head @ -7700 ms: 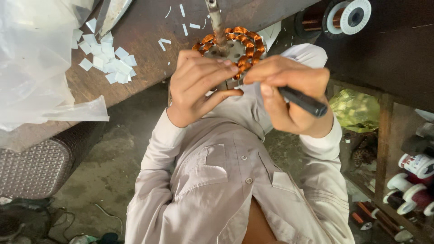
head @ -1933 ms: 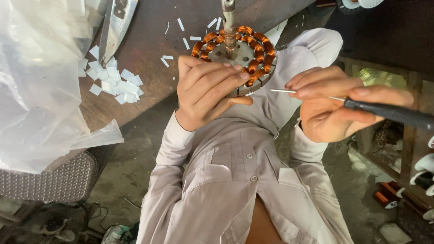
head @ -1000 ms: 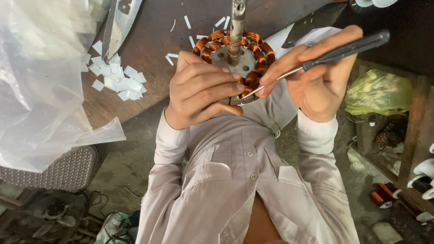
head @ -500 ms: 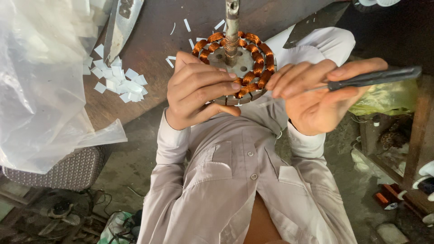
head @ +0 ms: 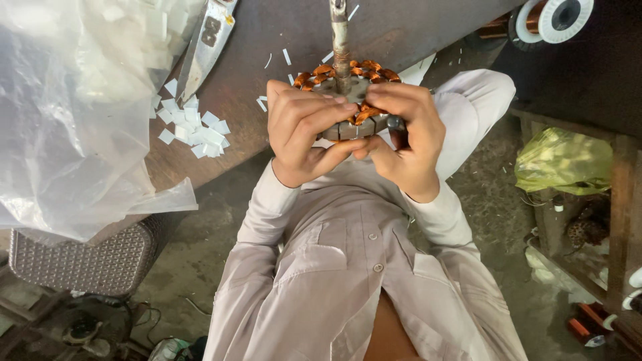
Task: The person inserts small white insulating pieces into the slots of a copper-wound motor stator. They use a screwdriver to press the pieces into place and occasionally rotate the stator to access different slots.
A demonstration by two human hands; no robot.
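A round motor stator [head: 348,100] with copper wire coils and a metal shaft [head: 340,40] stands upright at the edge of a brown workbench [head: 281,40]. My left hand [head: 301,130] grips its near left side, fingers laid over the coils. From the right, my right hand [head: 404,144] presses on the stator, thumb on the copper windings. A dark-handled tool [head: 396,130] is tucked in that hand, only its end showing between the fingers.
White paper strips [head: 194,124] lie scattered on the bench beside metal shears [head: 204,47]. A big clear plastic bag [head: 73,113] covers the left. A wire spool [head: 558,17] sits top right, a yellow-green bag [head: 562,160] on a shelf at right. A woven stool [head: 80,257] stands lower left.
My right hand has swung in from the right and closed onto the stator. The tool, earlier held out level, is now tucked upright in the hand. The left hand stayed on the stator.
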